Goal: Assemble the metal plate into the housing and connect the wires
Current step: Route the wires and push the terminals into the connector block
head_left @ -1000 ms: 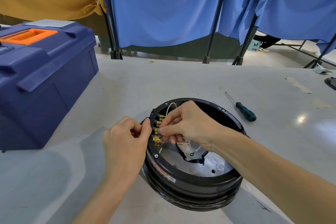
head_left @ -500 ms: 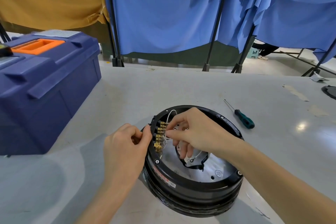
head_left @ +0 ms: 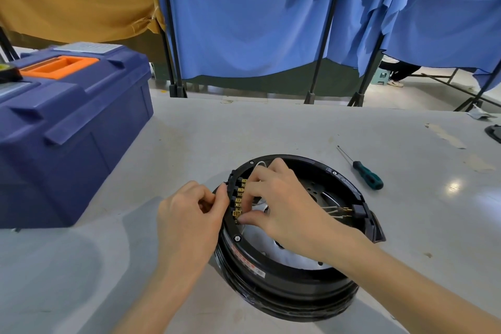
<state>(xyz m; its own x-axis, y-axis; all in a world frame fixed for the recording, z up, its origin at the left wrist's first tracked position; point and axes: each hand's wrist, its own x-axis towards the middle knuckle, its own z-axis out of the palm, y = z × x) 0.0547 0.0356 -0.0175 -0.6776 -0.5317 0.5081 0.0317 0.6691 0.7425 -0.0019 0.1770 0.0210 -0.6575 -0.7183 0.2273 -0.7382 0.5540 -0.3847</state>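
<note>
- We locate the housing (head_left: 284, 287), a black round shell, on the grey table (head_left: 271, 127) near its front edge, with the open side up.
- The metal plate (head_left: 298, 259) sits inside the housing, below the rim. We see only a silver part of it between the right wrist and the near wall.
- A row of brass terminals (head_left: 240, 199) stands on a black block at the left inner rim of the housing.
- A second group of brass pins (head_left: 340, 210) projects inward from the right side of the rim.
- A white wire (head_left: 260, 163) loops up at the far rim and passes under the right fingers.
- The left hand (head_left: 189, 214) is outside the housing, on its left. Its fingers are curled tight and the thumb tip presses against the outer face of the terminal block, so it grips the housing at the rim.
- The right hand (head_left: 284, 203) reaches over the opening from the right. Its fingers are bent, with the index finger at the far end of the terminal row and the thumb tip touching the nearest terminal. We cannot tell whether the fingertips hold a wire end, as the hand hides that spot.
- A screwdriver (head_left: 367, 175) with a green handle lies on the table, right of the housing and apart from it.
- A blue toolbox (head_left: 70, 127) with an orange handle stands on the left of the table, well apart from the housing.
- Blue curtains (head_left: 244, 22) on black stands hang beyond the table.
</note>
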